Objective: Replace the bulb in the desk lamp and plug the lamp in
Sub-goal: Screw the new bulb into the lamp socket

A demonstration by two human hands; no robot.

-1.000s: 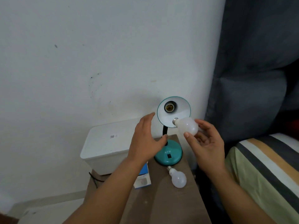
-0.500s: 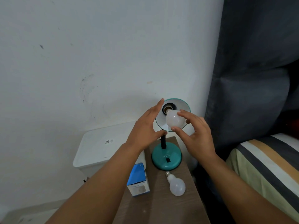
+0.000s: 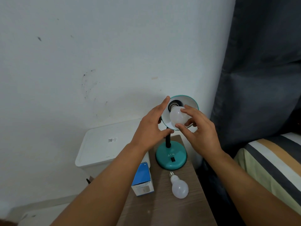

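A teal desk lamp (image 3: 171, 158) stands at the back of a narrow wooden table (image 3: 162, 207), its shade (image 3: 192, 101) tipped toward me. My right hand (image 3: 199, 134) grips a white bulb (image 3: 177, 118) by its globe, the bulb's base at the socket inside the shade. My left hand (image 3: 151, 128) holds the shade's left rim, fingers behind it and thumb under it. A second white bulb (image 3: 180, 186) lies loose on the table in front of the lamp's base. The lamp's cord and plug are hidden.
A blue and white bulb box (image 3: 142, 178) lies on the table's left side. A white lidded bin (image 3: 105, 144) stands left of the table against the wall. A dark curtain (image 3: 260, 70) and a striped bed (image 3: 273, 163) are on the right.
My right hand brought the bulb from beside the shade up into it, to the socket. My left hand rose from near the lamp's neck and took hold of the shade's rim.
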